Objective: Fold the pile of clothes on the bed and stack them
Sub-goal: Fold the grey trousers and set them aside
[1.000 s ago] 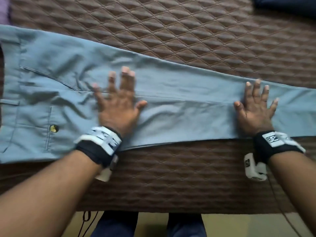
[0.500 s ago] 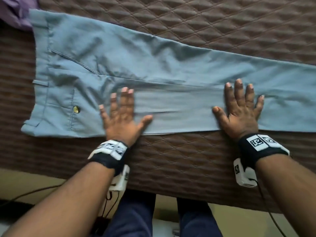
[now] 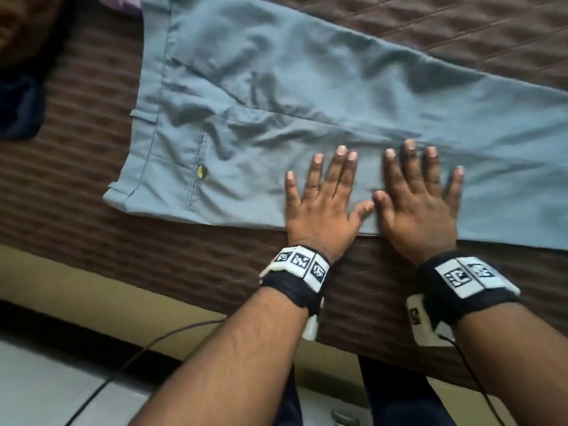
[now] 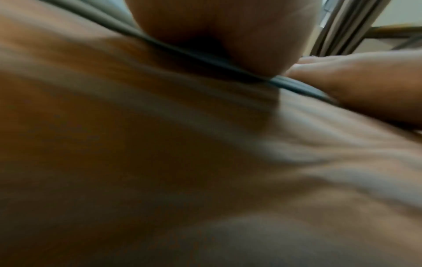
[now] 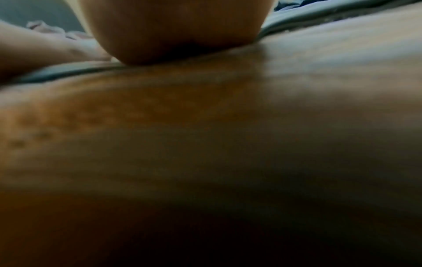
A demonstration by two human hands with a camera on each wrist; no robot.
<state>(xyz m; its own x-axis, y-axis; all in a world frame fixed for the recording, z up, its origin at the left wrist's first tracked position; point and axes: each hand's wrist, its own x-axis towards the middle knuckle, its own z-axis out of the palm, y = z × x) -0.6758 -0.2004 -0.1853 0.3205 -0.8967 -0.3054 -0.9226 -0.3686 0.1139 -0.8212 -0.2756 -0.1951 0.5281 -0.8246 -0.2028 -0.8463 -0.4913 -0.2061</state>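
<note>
Grey-blue trousers [image 3: 307, 96] lie flat across the brown quilted bed [image 3: 76, 210], folded leg on leg, waistband at the left and legs running off the right edge. A brass button [image 3: 201, 171] shows near the waistband. My left hand [image 3: 322, 198] and right hand [image 3: 421, 195] press side by side on the near edge of the trousers, fingers straight and spread, thumbs almost touching. The left wrist view shows the heel of my left hand [image 4: 228, 36] on the cloth edge, with the right hand [image 4: 365, 84] beside it. The right wrist view is blurred, with my right palm [image 5: 173, 30] on the bed.
A purple garment [image 3: 118, 1] peeks in at the top left, and a dark blue one [image 3: 18, 109] lies at the left edge. The bed's near edge runs diagonally below my wrists, with floor and cables [image 3: 159, 336] beyond. My dark trouser legs [image 3: 396, 395] stand against the bed.
My right hand slid left along the trousers until it came beside the left hand. The view swung left, bringing the waistband and the bed's left side into sight.
</note>
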